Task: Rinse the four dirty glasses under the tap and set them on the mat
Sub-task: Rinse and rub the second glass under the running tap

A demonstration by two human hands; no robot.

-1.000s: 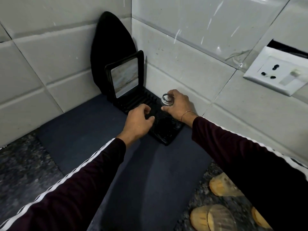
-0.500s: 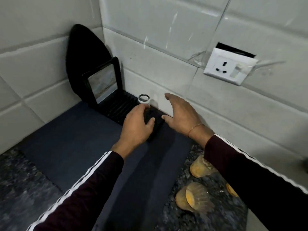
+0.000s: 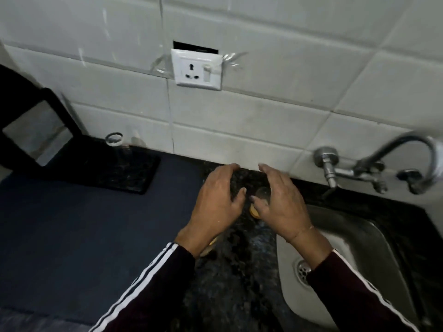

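A clear rinsed glass (image 3: 115, 142) stands upside down on the black ribbed mat (image 3: 134, 173) at the left, against the wall. My left hand (image 3: 217, 202) and my right hand (image 3: 279, 202) hover open over the speckled counter, either side of a dirty yellowish glass (image 3: 257, 200) that lies between them. My right thumb is at that glass; I cannot tell whether it touches. Another dirty glass (image 3: 211, 244) peeks out under my left wrist. The tap (image 3: 407, 149) curves out from the wall at the right, above the steel sink (image 3: 354, 238).
A dark blue cloth (image 3: 72, 236) covers the counter at the left. A black-framed mirror (image 3: 36, 135) leans at the back left. A white wall socket (image 3: 197, 70) sits above the counter. The sink drain (image 3: 303, 269) is beside my right sleeve.
Both hands have left the rinsed glass on the mat and moved right to the dirty glasses by the sink. The view has swung right, bringing tap and sink into sight.
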